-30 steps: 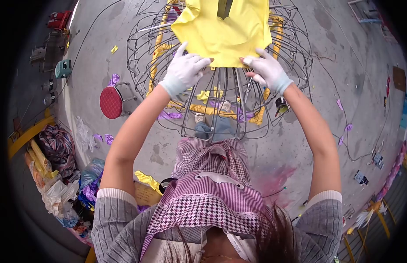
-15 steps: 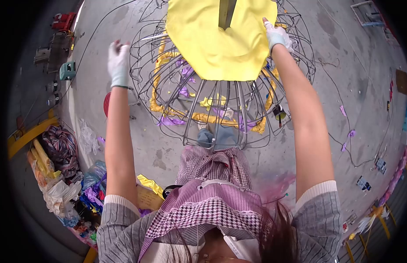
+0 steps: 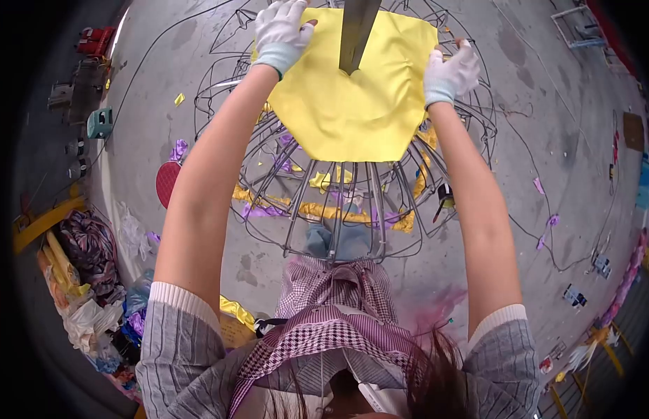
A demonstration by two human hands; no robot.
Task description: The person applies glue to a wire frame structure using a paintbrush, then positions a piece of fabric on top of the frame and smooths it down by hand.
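Note:
A yellow cloth (image 3: 349,105) with several straight edges lies draped over the top of a round wire frame (image 3: 370,202). A dark metal post (image 3: 358,38) rises through the cloth's middle. At the upper left edge of the cloth, my left hand (image 3: 281,38) in a white glove rests with its fingers stretched out. My right hand (image 3: 451,75), also gloved, is beside the cloth's right edge above the wires. Its fingers are bent, with a gap between thumb and forefinger. Under the frame, yellow-wrapped bars (image 3: 324,209) show between the wires.
Purple and yellow scraps lie on the grey floor (image 3: 548,153). To the left are a red round-topped stool (image 3: 168,183) and a teal box-shaped object (image 3: 99,123). A heap of cloth and plastic bags (image 3: 94,279) sits lower left. Dark cables run across the floor on both sides.
My left hand has come in from the left, off the cloth, onto its upper left edge. My right hand has shifted slightly down at the right edge. Cloth and frame appear lower in view.

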